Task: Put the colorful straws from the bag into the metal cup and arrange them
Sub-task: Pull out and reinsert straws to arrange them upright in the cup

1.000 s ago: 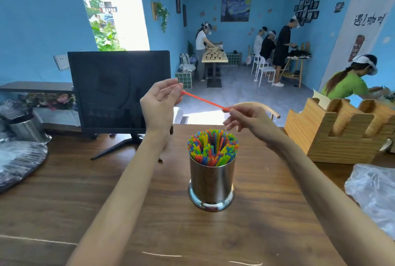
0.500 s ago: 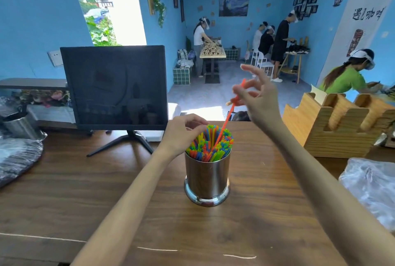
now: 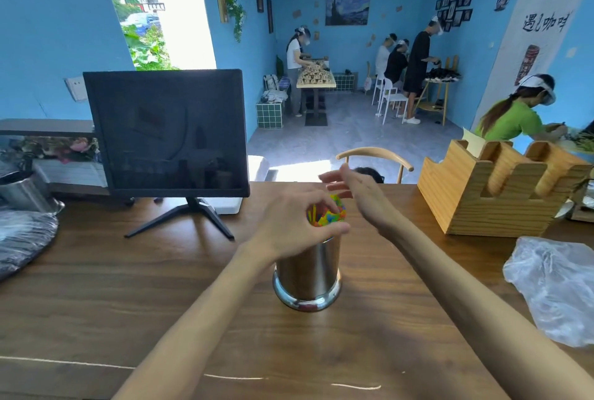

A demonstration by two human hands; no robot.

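1. Far left on my feed there's a dark plastic-wrapped tray thing (image 3: 22,239) on the counter (image 3: 128,287), with a metal bucket (image 3: 24,191) just behind it.
2. Next over, a black monitor (image 3: 167,133) stands on its stand, screen off.
3. Left hand (image 3: 289,223) is at the mouth of the metal cup (image 3: 307,271), fingers curled over the near-left part of the rim and the straw tops, thumb running along the front edge. Looks like it's holding the bundle together at the top, but it's a bit blurry, so I can't tell exactly which straws it's touching.
4. The colorful straws (image 3: 331,211) are all standing upright in the cup, packed tight; I only see the yellow, orange, green and blue tips peeking out between the two hands. The cup stands upright, middle of the counter.
5. Right hand (image 3: 356,194) hovers just past the cup on the far-right side, fingers spread and loose, holding nothing. It's motion-blurred.
6. Behind that, the curved back of a wooden chair (image 3: 376,155) pokes up over the counter's far edge.
7. Further right, a wooden holder (image 3: 495,194) with slotted compartments sits on the counter.
8. Far right, the clear plastic bag (image 3: 553,287) lies crumpled on the counter, well apart from the cup.
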